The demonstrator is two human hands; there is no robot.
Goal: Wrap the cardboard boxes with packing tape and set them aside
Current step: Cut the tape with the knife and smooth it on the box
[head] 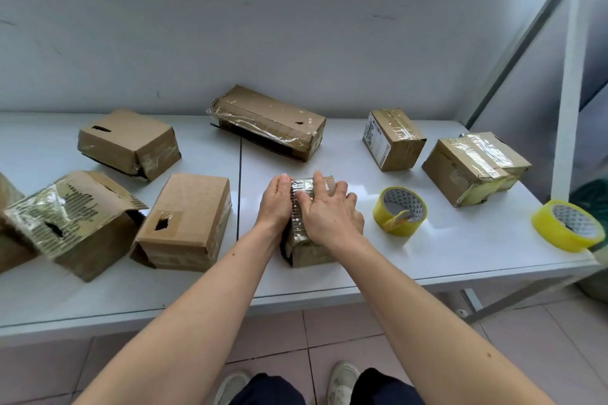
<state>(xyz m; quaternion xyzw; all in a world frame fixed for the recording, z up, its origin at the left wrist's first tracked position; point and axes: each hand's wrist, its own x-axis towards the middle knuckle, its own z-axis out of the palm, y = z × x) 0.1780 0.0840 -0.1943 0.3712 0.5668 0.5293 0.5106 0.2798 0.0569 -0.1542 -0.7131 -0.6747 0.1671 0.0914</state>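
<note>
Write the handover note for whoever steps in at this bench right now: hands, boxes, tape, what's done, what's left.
Left hand: flat against the left side of the small box, fingers straight, no grip.
Right hand: palm down on the box's taped top, fingers spread, pressing.
Small box: near the front edge of the white table, tape visible on its top.
Tape: one yellow roll just right of the box, a second roll at the table's right edge.
Seemingly done: two taped boxes at the right.
Left: finish this box and set it aside. The long box and those on the left show some tape; check them.
</note>
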